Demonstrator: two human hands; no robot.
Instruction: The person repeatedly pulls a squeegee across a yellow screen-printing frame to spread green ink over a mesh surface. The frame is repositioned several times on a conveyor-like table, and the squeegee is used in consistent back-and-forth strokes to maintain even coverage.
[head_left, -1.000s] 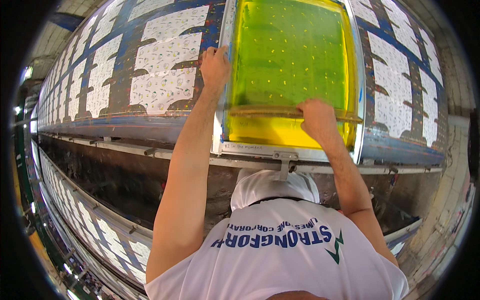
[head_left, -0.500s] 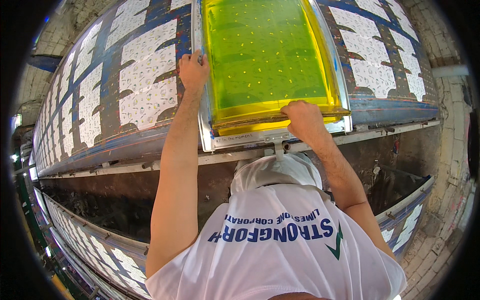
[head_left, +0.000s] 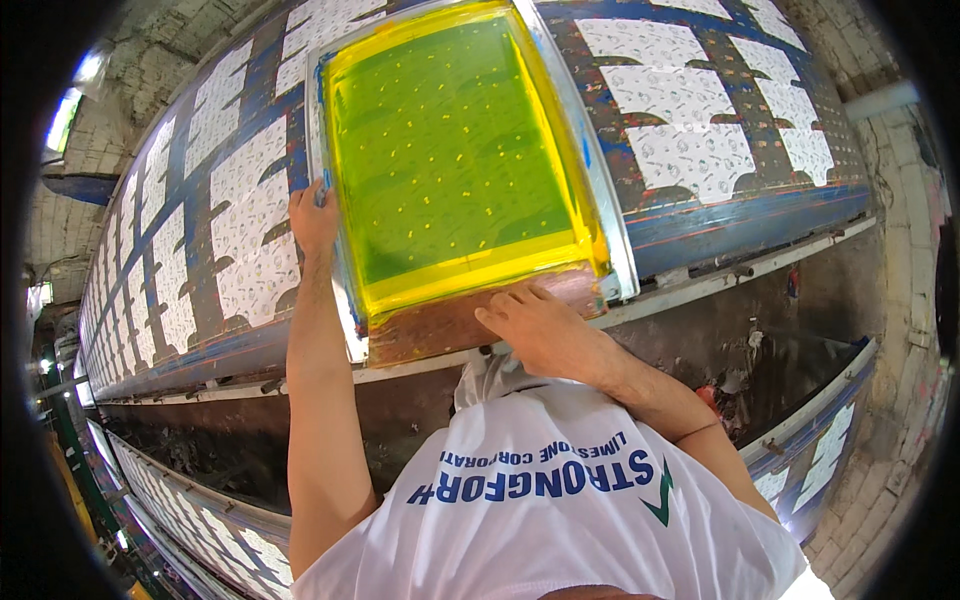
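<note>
A metal-framed printing screen with yellow-green mesh lies flat on a long blue printing table. My left hand grips the frame's left rail, arm stretched out. My right hand rests on a brown wooden squeegee that lies along the screen's near edge, fingers spread over its top. Yellow ink pools just above the squeegee.
White patterned fabric pieces lie in rows on the table on both sides of the screen, with more at the right. A metal rail runs along the table's near edge. A second table with fabric pieces lies below left. A brick wall stands at the right.
The screen sits lower and more to the right in the picture. The brown squeegee now shows at the near edge under my right hand. My left hand stays on the left rail.
</note>
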